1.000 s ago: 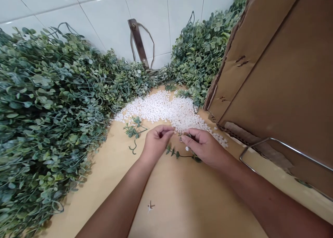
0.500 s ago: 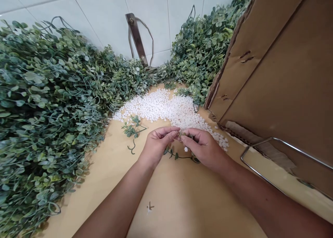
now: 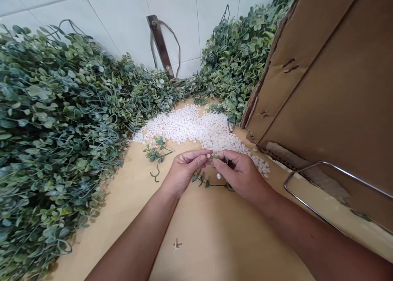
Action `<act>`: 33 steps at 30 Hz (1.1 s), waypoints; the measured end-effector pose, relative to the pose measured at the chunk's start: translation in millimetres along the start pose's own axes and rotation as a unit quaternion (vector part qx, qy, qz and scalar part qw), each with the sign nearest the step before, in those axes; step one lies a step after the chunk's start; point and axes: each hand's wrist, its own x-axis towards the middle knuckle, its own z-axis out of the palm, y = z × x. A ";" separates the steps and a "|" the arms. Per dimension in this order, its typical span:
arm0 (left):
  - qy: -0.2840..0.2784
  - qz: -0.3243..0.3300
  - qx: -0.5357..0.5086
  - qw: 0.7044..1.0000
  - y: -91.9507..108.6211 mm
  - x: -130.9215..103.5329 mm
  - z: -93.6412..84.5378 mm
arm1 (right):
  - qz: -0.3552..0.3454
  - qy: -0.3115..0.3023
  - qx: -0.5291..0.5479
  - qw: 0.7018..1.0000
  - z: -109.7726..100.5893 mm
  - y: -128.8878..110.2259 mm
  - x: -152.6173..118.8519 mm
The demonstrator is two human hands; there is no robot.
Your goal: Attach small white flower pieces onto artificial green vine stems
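Green sprig (image 3: 207, 183), short of the far edge of the table (image 3: 196, 232), looks clamped in your right hand (image 3: 238, 168); your left hand (image 3: 186, 166), pinching a white bead (image 3: 209, 156), has closed in, putting bead beside sprig.

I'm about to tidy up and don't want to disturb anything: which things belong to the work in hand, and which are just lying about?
Likely part of the work:
green sprig at the right hand
small white piece in the left hand
heaped white pieces
leafy heaps on both sides

Apparently just lying about:
cardboard
dark flat bar
bent metal rod
small forked scrap
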 end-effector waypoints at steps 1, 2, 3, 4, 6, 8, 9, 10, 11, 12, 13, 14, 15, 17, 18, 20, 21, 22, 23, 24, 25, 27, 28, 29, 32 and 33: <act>-0.002 0.000 -0.002 1.000 -0.2 0.1 0.0 | 0.002 0.001 -0.001 1.000 0.1 0.1 -0.1; -0.004 0.000 -0.003 1.000 -0.4 0.2 0.1 | 0.005 0.003 -0.003 1.000 0.2 0.3 -0.3; -0.004 -0.001 -0.004 1.000 -0.7 0.3 0.2 | 0.009 0.004 -0.004 1.000 0.3 0.5 -0.4; -0.005 -0.001 -0.004 1.000 -0.9 0.4 0.4 | 0.012 0.006 -0.006 1.000 0.3 0.6 -0.5; -0.004 -0.001 -0.002 1.000 -1.1 0.4 0.7 | 0.011 0.010 -0.008 1.000 0.4 0.8 -0.7; -0.003 0.002 -0.001 1.000 -1.1 0.3 1.0 | 0.003 0.015 -0.013 1.000 0.3 0.6 -0.6; -0.002 0.003 0.000 1.000 -1.1 0.2 1.2 | -0.002 0.019 -0.017 1.000 0.1 0.5 -0.6; -0.001 0.005 0.000 1.000 -1.1 0.1 1.3 | -0.007 0.023 -0.021 0.999 -0.1 0.3 -0.6; 0.000 0.006 0.000 1.000 -1.0 -0.1 1.4 | -0.010 0.027 -0.025 0.999 -0.2 0.0 -0.6; 0.000 0.006 0.000 1.000 -1.0 -0.2 1.4 | -0.013 0.029 -0.028 0.999 -0.3 -0.2 -0.6; 0.000 0.006 0.000 1.000 -1.0 -0.3 1.5 | -0.016 0.032 -0.031 0.999 -0.4 -0.4 -0.7; 0.001 0.006 0.000 1.000 -1.0 -0.4 1.5 | -0.017 0.033 -0.033 0.999 -0.4 -0.6 -0.8; 0.002 0.006 0.001 1.000 -1.0 -0.5 1.6 | -0.019 0.034 -0.035 0.999 -0.4 -0.8 -0.9; 0.002 0.007 0.003 1.000 -1.1 -0.7 1.8 | -0.020 0.036 -0.037 0.998 0.0 -1.0 -1.0; 0.002 0.008 0.004 1.000 -1.2 -0.7 1.9 | -0.019 0.037 -0.037 0.998 0.1 -1.1 -1.0; -0.001 0.010 0.005 1.000 -1.4 -0.8 2.2 | -0.013 0.038 -0.038 0.998 0.4 -1.0 -0.9; -0.003 0.011 0.003 1.000 -1.6 -0.9 2.3 | -0.009 0.040 -0.039 0.998 0.4 -0.9 -0.9; -0.004 0.013 0.002 1.000 -1.8 -0.9 2.4 | -0.005 0.041 -0.041 0.998 0.4 -0.9 -0.9; -0.006 0.014 0.002 1.000 -1.9 -0.9 2.5 | -0.002 0.043 -0.044 0.998 0.2 -0.8 -0.9; -0.007 0.016 0.003 1.000 -2.1 -0.9 2.6 | 0.000 0.044 -0.048 0.998 0.1 -0.8 -0.9; -0.007 0.019 0.006 1.000 -2.2 -0.9 2.6 | 0.002 0.044 -0.053 0.998 -0.1 -0.8 -0.9; -0.008 0.023 0.015 1.000 -2.4 -0.9 2.5 | 0.005 0.042 -0.064 0.997 -0.5 -1.0 -1.1; -0.008 0.024 0.019 0.999 -2.4 -0.9 2.4 | 0.005 0.042 -0.069 0.997 -0.5 -1.0 -1.1; -0.008 0.025 0.022 0.999 -2.5 -0.8 2.3 | 0.005 0.041 -0.075 0.996 -0.6 -1.0 -1.2; -0.007 0.024 0.027 0.999 -2.7 -0.3 2.2 | 0.002 0.043 -0.087 0.995 -0.1 -0.2 -1.4; -0.008 0.023 0.028 0.999 -2.7 0.1 2.3 | 0.002 0.043 -0.089 0.995 0.2 0.4 -1.5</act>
